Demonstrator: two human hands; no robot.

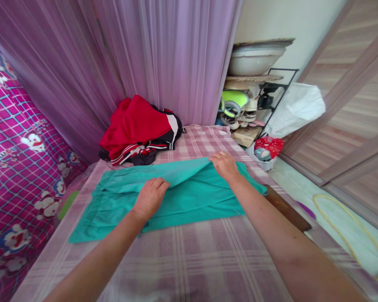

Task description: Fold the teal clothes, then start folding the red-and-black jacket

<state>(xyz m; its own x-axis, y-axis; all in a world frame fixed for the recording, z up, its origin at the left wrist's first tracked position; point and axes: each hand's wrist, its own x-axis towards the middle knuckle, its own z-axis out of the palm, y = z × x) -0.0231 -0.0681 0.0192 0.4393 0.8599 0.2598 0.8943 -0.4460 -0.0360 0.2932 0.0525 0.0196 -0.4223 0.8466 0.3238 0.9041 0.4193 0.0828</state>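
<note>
Wall hanging: a magenta checked cloth with white cartoon figures [15, 167] fills the far left edge.
Curtain: a sheer lilac curtain [145, 58] hangs behind the bed.
Surface: a pale pink and white plaid bedsheet [192, 256] covers the bed.
Clothes pile: a heap of red and black clothes with white stripes [138, 130] sits at the back of the bed, near the curtain.
Garment: a teal cotton garment [189, 197] lies spread flat across the middle of the sheet, its upper layer folded over.
Left hand [149, 198]: palm down, fingers loosely curled, pressing on the fold; whether it pinches the cloth I cannot tell.
Right hand [225, 165]: fingers closed on the teal garment's upper edge, lifting it slightly.
Rack: a black wire shelf [279, 90] holds shoes and basins, right of the curtain.
Bag: a white plastic bag [297, 107] leans beside the rack.
</note>
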